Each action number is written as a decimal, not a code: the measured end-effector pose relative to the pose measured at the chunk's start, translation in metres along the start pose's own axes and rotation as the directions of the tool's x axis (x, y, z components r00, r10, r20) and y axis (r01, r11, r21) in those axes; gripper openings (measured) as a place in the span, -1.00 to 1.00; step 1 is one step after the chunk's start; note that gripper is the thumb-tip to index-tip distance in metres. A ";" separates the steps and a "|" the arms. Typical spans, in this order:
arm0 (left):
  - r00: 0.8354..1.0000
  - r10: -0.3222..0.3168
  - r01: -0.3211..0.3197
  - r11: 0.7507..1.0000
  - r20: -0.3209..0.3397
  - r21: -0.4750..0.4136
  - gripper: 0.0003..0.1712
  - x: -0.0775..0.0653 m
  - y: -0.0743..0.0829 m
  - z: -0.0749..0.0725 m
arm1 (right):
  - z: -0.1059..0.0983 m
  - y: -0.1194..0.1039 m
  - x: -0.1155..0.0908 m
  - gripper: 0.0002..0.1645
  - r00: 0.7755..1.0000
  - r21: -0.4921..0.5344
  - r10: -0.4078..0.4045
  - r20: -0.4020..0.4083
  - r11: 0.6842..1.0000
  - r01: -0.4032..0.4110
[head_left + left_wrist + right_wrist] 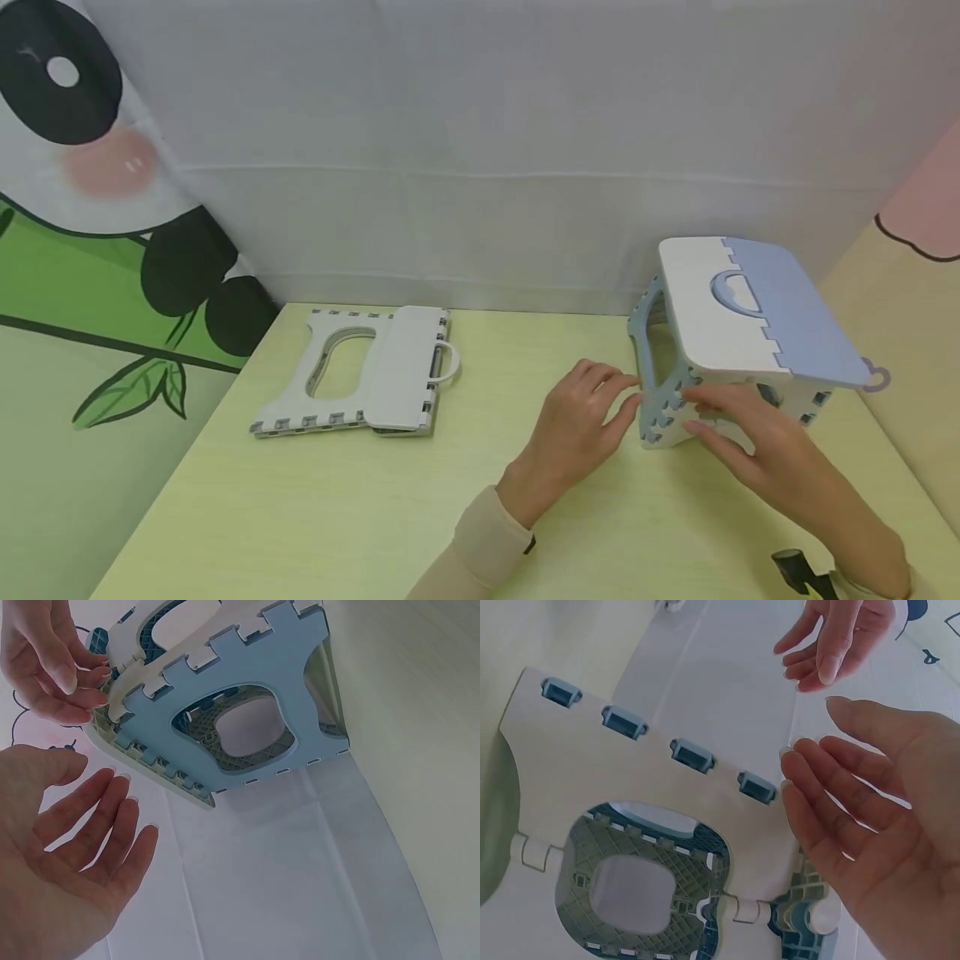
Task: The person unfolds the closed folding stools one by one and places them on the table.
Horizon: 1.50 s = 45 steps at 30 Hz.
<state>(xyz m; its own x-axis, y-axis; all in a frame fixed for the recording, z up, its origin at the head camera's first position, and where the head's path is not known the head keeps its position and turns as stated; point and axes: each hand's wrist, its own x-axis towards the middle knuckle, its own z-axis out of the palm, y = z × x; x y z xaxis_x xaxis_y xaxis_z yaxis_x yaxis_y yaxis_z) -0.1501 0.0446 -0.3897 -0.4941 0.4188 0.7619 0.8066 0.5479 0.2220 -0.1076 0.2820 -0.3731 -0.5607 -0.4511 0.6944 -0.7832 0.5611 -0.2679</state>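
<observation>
A folding step stool (pixel 723 308) with a white and light-blue top stands unfolded at the right of the table. Its blue side panel (pixel 240 739) has an oval cut-out, and its white panel (pixel 652 765) carries blue clips along one edge. My left hand (pixel 576 429) hovers beside the blue side, fingers loosely bent and apart from it in the left wrist view. By the front corner is my right hand (pixel 772 454), fingers extended and thumb apart. Its fingertips (pixel 786 784) lie close to the panel's edge; whether they touch, I cannot tell. Neither hand holds anything.
A second, white folding stool (pixel 408 367) lies folded flat at the table's left, its handle loop (pixel 448 362) pointing right. Behind the pale yellow table (pixel 360 517) hangs a white cloth (pixel 450 150). A cartoon-printed wall (pixel 97 333) stands at left.
</observation>
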 end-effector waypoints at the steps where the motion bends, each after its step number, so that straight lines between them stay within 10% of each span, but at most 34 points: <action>1: 1.000 -0.003 0.003 1.000 0.001 0.003 -0.88 -0.001 -0.001 0.000 | 0.001 0.000 -0.001 -0.34 1.000 -0.001 0.016 0.015 1.000 -0.016; 6: 1.000 -0.008 0.008 1.000 0.010 -0.012 -0.89 -0.004 -0.005 -0.002 | 0.003 -0.003 -0.004 -0.57 0.990 -0.014 0.103 0.094 0.995 -0.102; 45: 0.994 -0.053 0.051 0.998 0.094 0.024 -0.90 -0.040 -0.039 -0.015 | 0.058 -0.009 -0.004 -0.44 0.984 -0.012 0.152 0.088 0.988 -0.152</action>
<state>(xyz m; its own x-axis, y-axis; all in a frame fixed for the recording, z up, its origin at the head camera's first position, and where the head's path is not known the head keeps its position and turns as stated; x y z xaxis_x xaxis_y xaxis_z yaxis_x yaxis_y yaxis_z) -0.1568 -0.0047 -0.4196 -0.5642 0.4555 0.6887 0.7724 0.5858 0.2454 -0.1142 0.2387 -0.4124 -0.6946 -0.4196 0.5843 -0.6860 0.6310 -0.3623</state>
